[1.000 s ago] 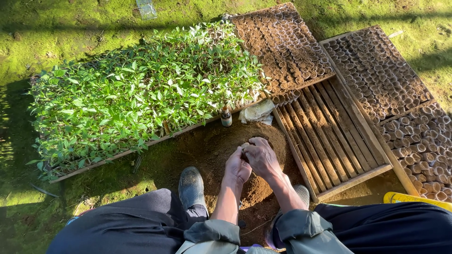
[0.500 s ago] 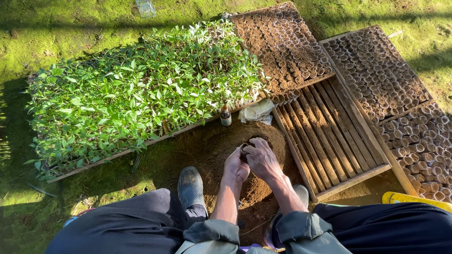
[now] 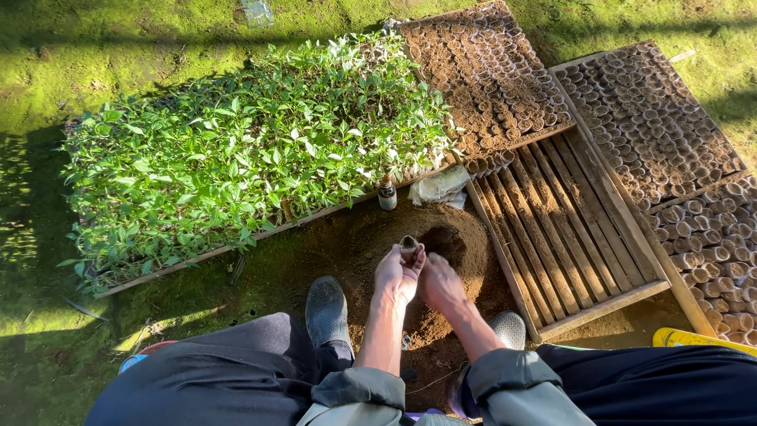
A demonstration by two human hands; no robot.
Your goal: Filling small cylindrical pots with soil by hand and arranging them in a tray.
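Observation:
My left hand [image 3: 397,275] holds a small soil-filled seedling pot [image 3: 408,245] upright above a mound of brown soil [image 3: 441,244]. My right hand [image 3: 440,284] is pressed against the left hand and the pot, fingers curled, knuckles over the soil. A hollow is dug in the mound just beyond the pot. Both forearms reach out from grey-green sleeves between my knees. My dark shoe [image 3: 326,309] rests to the left of the hands.
A wooden tray of green seedlings [image 3: 252,150] lies to the left. A slatted wooden tray [image 3: 560,237] lies right, with rows of small filled pots [image 3: 489,71] beyond and at far right [image 3: 662,134]. A small dark bottle [image 3: 386,193] and white bag [image 3: 441,188] sit nearby.
Both hands stay together over the soil mound. The right hand has slid lower, so the small pot now shows above the fingers.

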